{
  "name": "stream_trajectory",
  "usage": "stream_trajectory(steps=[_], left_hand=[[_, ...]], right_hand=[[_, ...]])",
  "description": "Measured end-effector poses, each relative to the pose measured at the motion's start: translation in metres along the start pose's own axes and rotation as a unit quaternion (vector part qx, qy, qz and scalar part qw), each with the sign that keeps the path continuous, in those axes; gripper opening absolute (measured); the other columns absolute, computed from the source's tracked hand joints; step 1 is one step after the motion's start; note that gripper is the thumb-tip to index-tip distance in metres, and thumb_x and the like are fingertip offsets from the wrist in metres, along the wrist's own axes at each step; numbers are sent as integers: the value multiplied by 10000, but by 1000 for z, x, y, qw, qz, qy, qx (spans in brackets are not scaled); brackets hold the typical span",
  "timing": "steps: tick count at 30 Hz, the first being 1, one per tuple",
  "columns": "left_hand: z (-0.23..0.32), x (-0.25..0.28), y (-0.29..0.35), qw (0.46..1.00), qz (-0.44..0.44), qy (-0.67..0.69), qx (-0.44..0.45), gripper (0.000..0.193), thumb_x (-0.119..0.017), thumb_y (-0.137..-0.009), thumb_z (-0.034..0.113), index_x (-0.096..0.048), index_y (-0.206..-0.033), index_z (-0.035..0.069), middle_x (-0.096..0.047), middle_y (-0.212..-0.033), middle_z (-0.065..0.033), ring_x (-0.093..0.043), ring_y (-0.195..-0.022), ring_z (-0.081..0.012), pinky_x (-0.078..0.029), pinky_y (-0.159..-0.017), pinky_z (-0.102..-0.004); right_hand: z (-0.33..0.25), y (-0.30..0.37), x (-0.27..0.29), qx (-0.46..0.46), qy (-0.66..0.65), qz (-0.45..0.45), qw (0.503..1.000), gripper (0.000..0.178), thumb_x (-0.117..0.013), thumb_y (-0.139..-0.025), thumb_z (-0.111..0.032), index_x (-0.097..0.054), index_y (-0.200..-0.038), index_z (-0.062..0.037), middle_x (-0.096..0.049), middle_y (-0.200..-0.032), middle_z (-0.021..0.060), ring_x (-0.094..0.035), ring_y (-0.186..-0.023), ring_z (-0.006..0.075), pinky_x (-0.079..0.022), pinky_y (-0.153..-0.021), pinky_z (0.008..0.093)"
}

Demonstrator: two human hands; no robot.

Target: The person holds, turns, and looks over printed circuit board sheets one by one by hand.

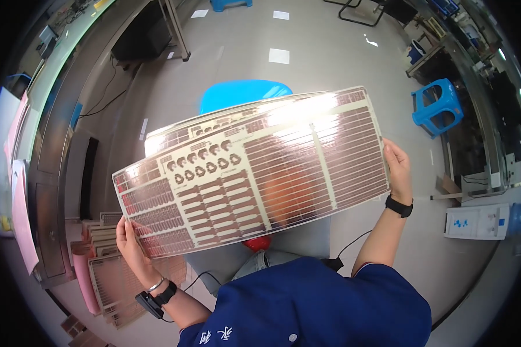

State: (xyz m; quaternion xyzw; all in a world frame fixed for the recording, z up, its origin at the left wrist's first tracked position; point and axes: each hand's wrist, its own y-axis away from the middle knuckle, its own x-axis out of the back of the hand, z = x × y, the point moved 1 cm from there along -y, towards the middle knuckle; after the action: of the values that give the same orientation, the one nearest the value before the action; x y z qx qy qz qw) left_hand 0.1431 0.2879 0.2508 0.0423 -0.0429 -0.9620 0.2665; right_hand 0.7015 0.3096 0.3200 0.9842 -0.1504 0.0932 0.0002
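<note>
Tilted in front of me, a large thin patterned sheet [223, 202] spans between my hands, shiny copper-brown with pale bands, rows of narrow strips and small curved shapes. My left hand [132, 244] is closed on its lower left edge. On the right edge, my right hand [396, 170] grips it with the thumb on the front face; the fingers behind are largely hidden. Bright glare covers the sheet's upper right. Behind its far edge shows part of a similar sheet [171, 137], mostly covered, near a blue stool [243, 91].
Several similar framed sheets [130, 283] lean at lower left beside a pink roll [84, 277]. A metal workbench [52, 191] runs along the left. Another blue stool [438, 108] stands at right, with a white box [477, 222] below it. A cable [353, 243] hangs near my right arm.
</note>
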Motion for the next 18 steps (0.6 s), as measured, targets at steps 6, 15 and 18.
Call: stream_trajectory(steps=[6, 15, 18], left_hand=[[6, 0, 3, 1000, -1, -23, 0, 274, -486, -928, 148, -534, -1125, -36, -593, -1038, -63, -542, -931, -104, -439, -809, -237], [-2, 7, -4, 999, -15, -31, -3, 292, -487, -929, 158, -530, -1139, -40, -592, -1055, -71, -541, -940, -106, -431, -825, -240], [-4, 6, -4, 999, -11, -39, 0, 295, -487, -930, 163, -528, -1142, -38, -592, -1053, -74, -546, -928, -107, -437, -817, -241]], right_hand=[[2, 2, 0, -53, 26, 48, 997, 320, -465, -929, -170, -546, -1150, 47, -624, -993, 75, -573, -873, 103, -442, -766, 216], [-13, -2, -10, -23, -36, 42, 998, 296, -451, -928, -132, -554, -1141, 47, -612, -1037, 79, -565, -912, 112, -429, -806, 223], [-21, -5, -15, -24, -39, 37, 998, 294, -455, -926, -131, -561, -1133, 49, -611, -1042, 82, -561, -924, 119, -422, -823, 229]])
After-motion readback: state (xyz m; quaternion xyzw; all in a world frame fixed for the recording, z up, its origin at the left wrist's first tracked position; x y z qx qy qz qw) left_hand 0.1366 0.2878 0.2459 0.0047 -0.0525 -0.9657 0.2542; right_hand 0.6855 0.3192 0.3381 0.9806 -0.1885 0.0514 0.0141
